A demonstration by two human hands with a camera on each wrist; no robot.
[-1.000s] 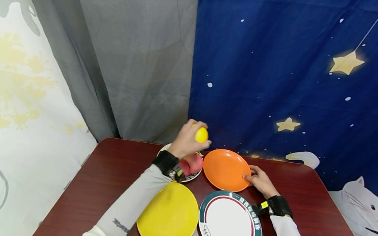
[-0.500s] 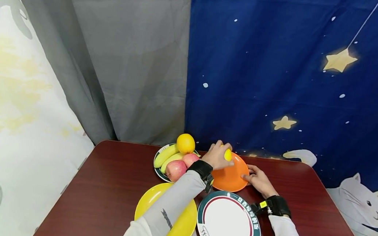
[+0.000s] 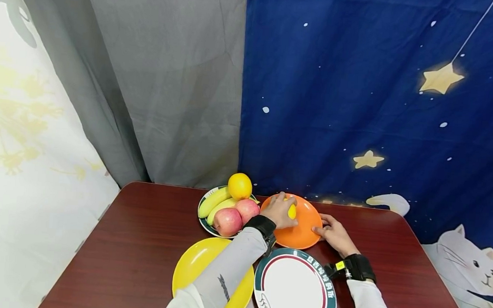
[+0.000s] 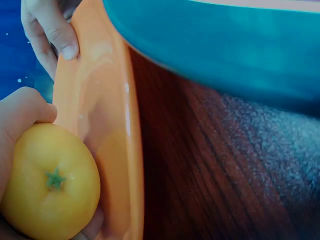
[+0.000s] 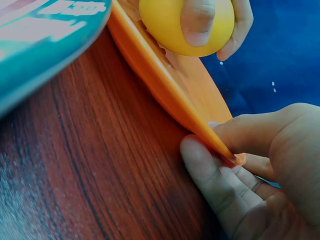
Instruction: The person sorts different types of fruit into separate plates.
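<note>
My left hand (image 3: 280, 212) grips a smooth yellow round fruit (image 4: 52, 182) with a small green star-shaped stem end. The fruit is low over the orange plate (image 3: 306, 225); whether it touches the plate I cannot tell. At the plate's right edge, my right hand (image 3: 336, 235) pinches the rim, thumb on top and fingers beneath, as the right wrist view shows. To the left of that plate is a patterned plate (image 3: 204, 225) bearing bananas (image 3: 214, 202), two red apples (image 3: 228, 221) and an orange (image 3: 240, 186).
A yellow plate (image 3: 191, 262) lies nearer, partly under my left forearm. Beside it sits a white plate (image 3: 292, 291) with a green rim. The dark red-brown table (image 3: 137, 242) ends at the back against grey and blue curtains (image 3: 302, 91).
My left hand has carried the yellow fruit from above the fruit-filled plate rightward and down to the orange plate. The right hand has stayed at the rim. The view has shifted slightly.
</note>
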